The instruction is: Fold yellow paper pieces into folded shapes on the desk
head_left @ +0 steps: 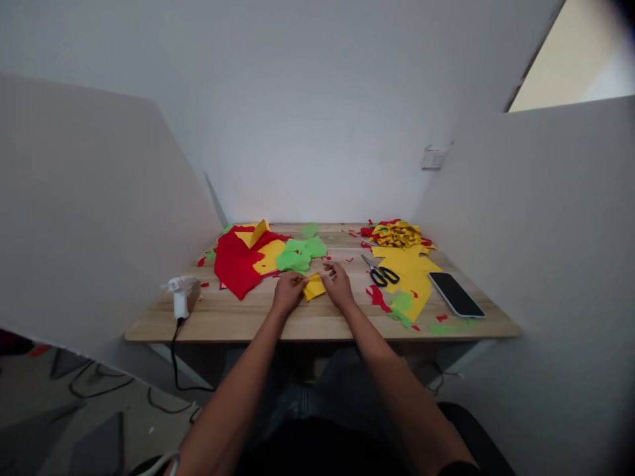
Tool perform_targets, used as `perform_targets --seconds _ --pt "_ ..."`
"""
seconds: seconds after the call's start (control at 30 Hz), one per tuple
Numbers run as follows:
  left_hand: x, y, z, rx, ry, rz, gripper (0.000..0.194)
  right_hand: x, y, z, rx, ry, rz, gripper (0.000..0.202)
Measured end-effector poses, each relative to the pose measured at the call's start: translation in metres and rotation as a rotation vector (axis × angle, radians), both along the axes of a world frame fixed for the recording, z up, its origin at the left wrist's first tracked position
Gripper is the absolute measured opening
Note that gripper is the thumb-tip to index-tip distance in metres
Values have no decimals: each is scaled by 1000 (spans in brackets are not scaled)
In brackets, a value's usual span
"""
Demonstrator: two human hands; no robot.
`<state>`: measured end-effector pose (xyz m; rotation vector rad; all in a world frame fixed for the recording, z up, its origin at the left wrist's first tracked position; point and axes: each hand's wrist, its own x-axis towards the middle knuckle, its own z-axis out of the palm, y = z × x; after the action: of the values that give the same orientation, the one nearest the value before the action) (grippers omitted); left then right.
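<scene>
Between my two hands, near the front of the wooden table point(238, 324), is a small yellow piece point(314, 287) that looks like paper or felt. My left hand point(290, 291) pinches its left edge. On its right edge, my right hand point(337, 284) closes thumb and fingers, with the forefinger a little raised. Green pieces point(301, 254) lie just beyond my hands. Farther left are a large red sheet point(235, 264) and yellow sheets point(270, 256). Black-handled scissors point(381, 272) rest to the right of my right hand.
A white glue gun point(179, 297) with a black cord stands at the left edge. On the right are a phone point(455, 294), a large yellow sheet point(414, 277), a heap of yellow strips point(397, 235) and red and green scraps. White partitions enclose the table.
</scene>
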<state>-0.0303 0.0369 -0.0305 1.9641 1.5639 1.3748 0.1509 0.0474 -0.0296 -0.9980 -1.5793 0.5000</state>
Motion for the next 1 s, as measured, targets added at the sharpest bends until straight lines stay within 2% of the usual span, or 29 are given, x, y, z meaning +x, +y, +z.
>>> perform_targets --seconds 0.07,0.2,0.47,0.67,0.87,1.0 --pt "0 -1 1 -24 -52 21 15 0 -2 1 15 17 -49 24" --pt "-1 -3 3 -41 -73 27 17 -4 -3 0 -41 -52 47 12" --pt "-1 -3 0 -54 -96 1 16 -7 -2 -3 -132 -35 211 37" --pt "1 -7 5 -81 -181 -2 19 -6 -3 -1 -95 -47 199 14" --pt "3 -12 7 -27 -10 -60 12 -5 -2 -3 -97 -61 218 21" --pt "3 -11 7 2 104 -42 9 -5 0 -6 -113 -33 244 18"
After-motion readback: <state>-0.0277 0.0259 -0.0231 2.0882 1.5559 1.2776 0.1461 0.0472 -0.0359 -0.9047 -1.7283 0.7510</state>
